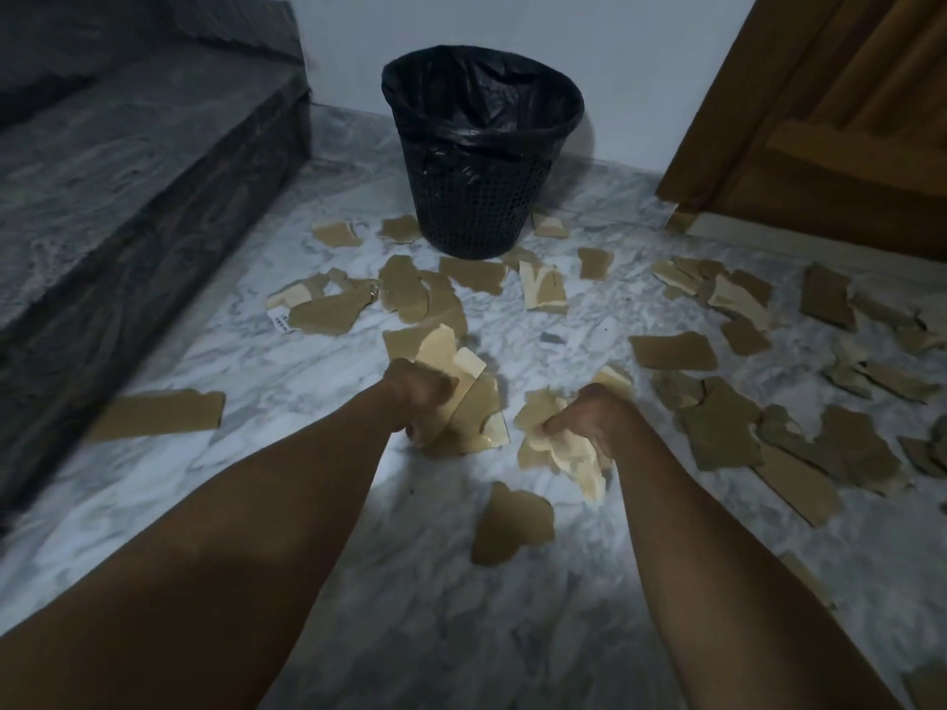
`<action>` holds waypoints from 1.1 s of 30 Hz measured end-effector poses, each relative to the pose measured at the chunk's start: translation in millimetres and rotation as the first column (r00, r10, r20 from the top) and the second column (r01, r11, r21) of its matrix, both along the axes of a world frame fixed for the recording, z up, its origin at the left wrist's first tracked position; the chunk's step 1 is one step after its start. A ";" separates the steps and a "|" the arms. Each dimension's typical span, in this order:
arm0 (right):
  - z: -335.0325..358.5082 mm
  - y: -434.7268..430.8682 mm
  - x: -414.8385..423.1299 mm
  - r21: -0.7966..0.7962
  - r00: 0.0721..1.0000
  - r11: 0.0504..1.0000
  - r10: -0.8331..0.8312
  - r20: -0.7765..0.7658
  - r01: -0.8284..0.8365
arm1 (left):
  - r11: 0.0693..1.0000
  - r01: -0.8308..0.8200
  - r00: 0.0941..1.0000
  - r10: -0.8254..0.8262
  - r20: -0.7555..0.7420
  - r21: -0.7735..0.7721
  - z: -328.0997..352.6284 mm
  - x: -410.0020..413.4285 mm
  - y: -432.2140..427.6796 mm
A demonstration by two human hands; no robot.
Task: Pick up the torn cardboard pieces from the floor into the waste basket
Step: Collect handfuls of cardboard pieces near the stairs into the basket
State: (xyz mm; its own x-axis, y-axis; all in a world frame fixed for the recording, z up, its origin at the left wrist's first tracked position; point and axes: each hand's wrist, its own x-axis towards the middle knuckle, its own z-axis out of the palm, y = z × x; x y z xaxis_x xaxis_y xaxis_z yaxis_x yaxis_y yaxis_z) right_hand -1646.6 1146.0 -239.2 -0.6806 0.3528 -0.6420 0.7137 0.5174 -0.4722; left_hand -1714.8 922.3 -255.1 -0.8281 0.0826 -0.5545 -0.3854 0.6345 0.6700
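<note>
Torn brown cardboard pieces (671,351) lie scattered over the marble floor (307,484). A black mesh waste basket (476,197) lined with a black bag stands upright at the back, against the wall. My left hand (417,397) grips a bunch of cardboard pieces (474,402) just above the floor. My right hand (589,417) grips another bunch of pale pieces (563,453). Both hands are in the middle of the floor, well short of the basket. One loose piece (512,522) lies between my forearms.
A dark patterned sofa (118,161) fills the left side. A wooden door (830,120) stands at the right back. A long cardboard strip (159,415) lies beside the sofa. Several pieces cluster at the right (830,448) and around the basket's foot (399,229).
</note>
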 end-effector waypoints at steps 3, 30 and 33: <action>17.2 -21.8 13.2 0.098 0.882 0.899 0.390 0.264 -0.427 | 0.990 -0.083 0.993 0.072 -0.096 -0.117 -8.2 15.0 7.6; -43.6 -89.3 45.7 0.051 0.928 0.929 0.369 -0.045 -0.367 | 0.977 -0.182 0.983 0.177 0.054 0.109 -10.5 29.1 -11.7; -24.1 -59.9 29.1 0.027 0.961 0.961 0.276 0.012 -0.277 | 0.972 -0.232 0.972 0.233 -0.009 0.043 -9.6 20.6 -27.3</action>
